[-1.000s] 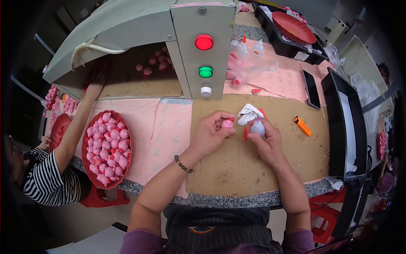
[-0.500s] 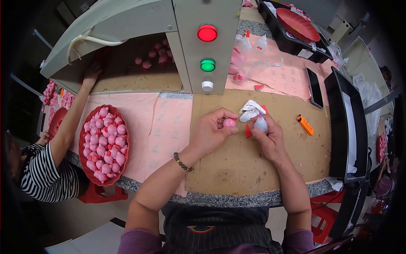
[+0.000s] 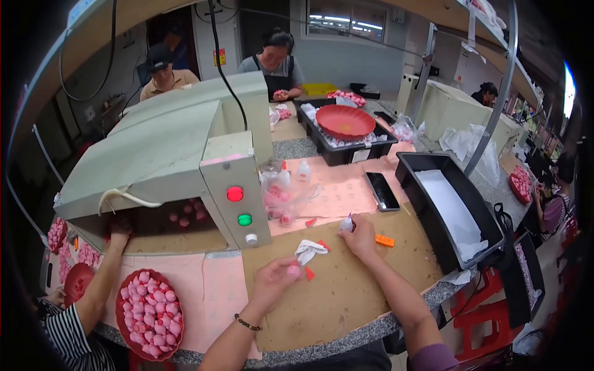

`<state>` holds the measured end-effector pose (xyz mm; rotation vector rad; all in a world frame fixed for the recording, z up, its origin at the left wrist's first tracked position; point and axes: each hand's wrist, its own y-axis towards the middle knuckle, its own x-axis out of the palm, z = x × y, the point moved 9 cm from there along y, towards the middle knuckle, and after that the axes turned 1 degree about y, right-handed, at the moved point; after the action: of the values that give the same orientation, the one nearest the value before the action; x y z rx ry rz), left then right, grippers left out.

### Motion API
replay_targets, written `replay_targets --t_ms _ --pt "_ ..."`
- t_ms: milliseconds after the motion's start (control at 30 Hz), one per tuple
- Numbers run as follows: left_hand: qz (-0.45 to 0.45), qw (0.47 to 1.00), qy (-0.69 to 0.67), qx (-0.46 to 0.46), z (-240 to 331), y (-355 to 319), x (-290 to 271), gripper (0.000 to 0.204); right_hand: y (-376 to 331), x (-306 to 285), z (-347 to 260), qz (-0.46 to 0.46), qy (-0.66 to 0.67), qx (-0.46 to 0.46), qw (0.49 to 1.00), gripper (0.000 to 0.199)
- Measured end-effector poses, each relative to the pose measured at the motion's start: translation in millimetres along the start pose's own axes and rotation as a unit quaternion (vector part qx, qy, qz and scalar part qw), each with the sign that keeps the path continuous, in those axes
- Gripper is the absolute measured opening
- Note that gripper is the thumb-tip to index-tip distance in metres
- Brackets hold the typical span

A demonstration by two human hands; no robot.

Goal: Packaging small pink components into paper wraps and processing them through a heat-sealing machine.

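Note:
Between the fingertips of my left hand [image 3: 272, 285] sits a small pink ball-shaped piece [image 3: 293, 270]; the fingers are closed on it. My right hand [image 3: 361, 236] grips a small squeeze bottle [image 3: 346, 224] with a thin purple tip, which points upward. A crumpled white cloth [image 3: 307, 251] lies on the brown board [image 3: 334, 309] between the hands. Beside it are two small red triangular pieces, one near the left fingers [image 3: 309, 272] and one at the cloth's far edge [image 3: 325, 245]. An orange cutter [image 3: 384, 240] lies just right of my right hand.
A red scalloped bowl [image 3: 123, 324] full of pink pieces stands at left. The pale green machine [image 3: 154, 161] bears a red and a green light; a co-worker's arm [image 3: 106, 278] reaches into its opening. At right are a phone [image 3: 382, 190] and a black tray [image 3: 495, 238]. Other people sit beyond.
The view has tilted up, showing more of the room. My right hand has moved away from the left with the bottle, toward the cutter. My left hand still holds the pink piece.

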<state>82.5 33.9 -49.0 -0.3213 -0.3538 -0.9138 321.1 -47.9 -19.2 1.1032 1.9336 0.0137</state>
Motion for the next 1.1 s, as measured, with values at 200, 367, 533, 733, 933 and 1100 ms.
replay_targets --t_ms 200,367,533,733,933,1100 --pt "-0.080 0.988 -0.128 0.040 21.1 20.6 4.1 0.035 -5.5 -58.0 -34.4 0.093 0.157 -0.048 0.982 0.033" --pt "-0.070 0.980 -0.187 -0.002 8.7 24.8 0.9 0.034 -43.9 0.5 -97.5 -0.178 0.340 -0.065 0.921 0.028" --pt "-0.026 0.982 -0.187 0.003 7.1 17.1 -8.1 0.029 -67.7 24.2 -144.2 -0.231 0.282 -0.162 0.917 0.024" --pt "-0.037 0.975 -0.220 0.014 4.3 18.4 -20.0 0.026 -71.4 25.7 -133.9 -0.178 0.095 -0.235 0.951 0.023" --pt "-0.010 0.975 -0.222 -0.015 7.3 19.8 -11.6 0.031 -77.8 39.1 -123.3 -0.227 0.031 -0.209 0.951 0.019" --pt "-0.049 0.982 -0.182 0.000 3.6 20.3 -8.8 0.035 -58.4 27.0 -107.6 -0.225 0.179 -0.120 0.950 0.013"
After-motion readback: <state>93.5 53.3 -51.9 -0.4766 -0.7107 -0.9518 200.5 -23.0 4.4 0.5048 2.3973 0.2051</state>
